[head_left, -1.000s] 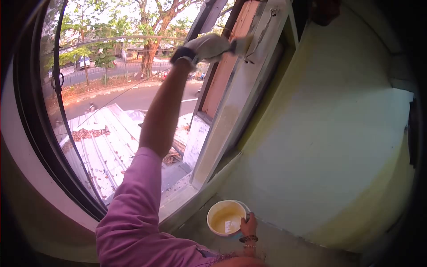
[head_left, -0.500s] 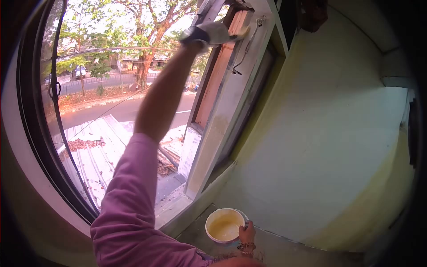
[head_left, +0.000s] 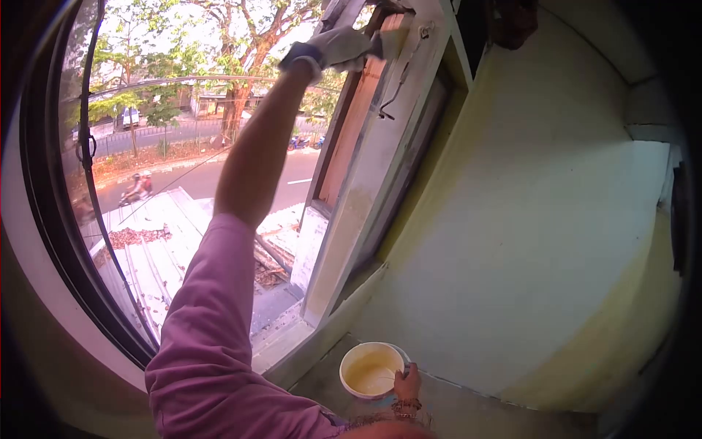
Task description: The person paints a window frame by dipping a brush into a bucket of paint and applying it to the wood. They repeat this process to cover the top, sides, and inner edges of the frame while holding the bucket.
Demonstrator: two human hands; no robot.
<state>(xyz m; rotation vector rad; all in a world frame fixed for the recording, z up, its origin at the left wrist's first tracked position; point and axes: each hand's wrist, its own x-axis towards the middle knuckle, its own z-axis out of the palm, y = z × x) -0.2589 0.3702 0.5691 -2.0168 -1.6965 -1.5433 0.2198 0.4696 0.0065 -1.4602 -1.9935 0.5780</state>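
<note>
My left hand [head_left: 338, 48], in a pale work glove with a dark cuff, is raised at the top of the view. It is closed around a paintbrush [head_left: 393, 45], whose light bristles overlap the upper part of the pale window post [head_left: 365, 172]. Low in the view, my right hand [head_left: 408, 382], bare and with bracelets at the wrist, grips the near right side of a white bucket [head_left: 401, 358]. Cream-yellow paint [head_left: 371, 375] coats the inside and bottom of the bucket.
A metal window hook [head_left: 402, 84] hangs on the post beside a reddish-brown wooden panel [head_left: 349, 139]. Left of it is the open window, above a metal roof [head_left: 179, 234] and a road with a motorbike [head_left: 134, 190]. A pale wall [head_left: 512, 241] with yellowish patches rises at right.
My left hand with the paintbrush has shifted slightly left and up along the post. The bucket and my right hand have barely moved. A motorbike has appeared on the road outside.
</note>
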